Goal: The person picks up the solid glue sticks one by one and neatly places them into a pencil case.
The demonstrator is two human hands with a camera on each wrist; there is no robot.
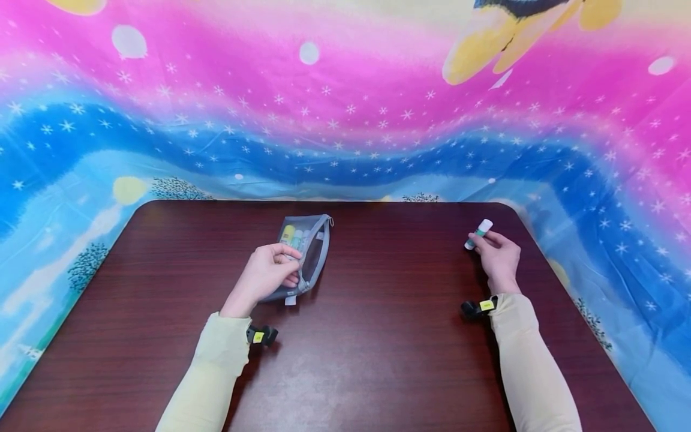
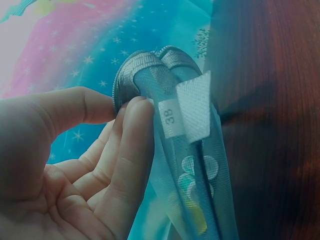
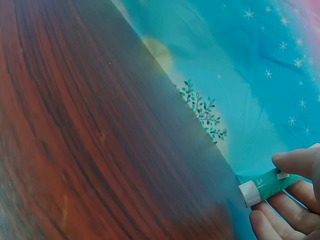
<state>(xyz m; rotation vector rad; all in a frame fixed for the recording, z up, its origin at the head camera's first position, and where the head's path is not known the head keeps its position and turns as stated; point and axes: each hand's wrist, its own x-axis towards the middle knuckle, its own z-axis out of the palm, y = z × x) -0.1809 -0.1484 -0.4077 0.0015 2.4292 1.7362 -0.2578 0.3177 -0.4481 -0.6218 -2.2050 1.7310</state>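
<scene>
A grey mesh zipper pouch [image 1: 326, 247] stands on the table with its mouth unzipped. My left hand [image 1: 268, 268] pinches its near side by the zipper edge, with the thumb and fingers on the rim in the left wrist view. Through the mesh show a yellow tube [image 1: 288, 233] and several white-and-green ones; a white tag [image 2: 195, 107] sticks out at the pouch's end. Off to the right, my right hand [image 1: 501, 258] holds a glue stick [image 1: 484, 226] with a white cap and green label between thumb and fingers, above the table.
The dark red wood-grain table [image 1: 378, 336] has rounded far corners. A pink and blue patterned cloth [image 1: 345, 120] hangs behind it and along both sides. Each wrist bears a black camera mount [image 1: 263, 335] with a yellow label.
</scene>
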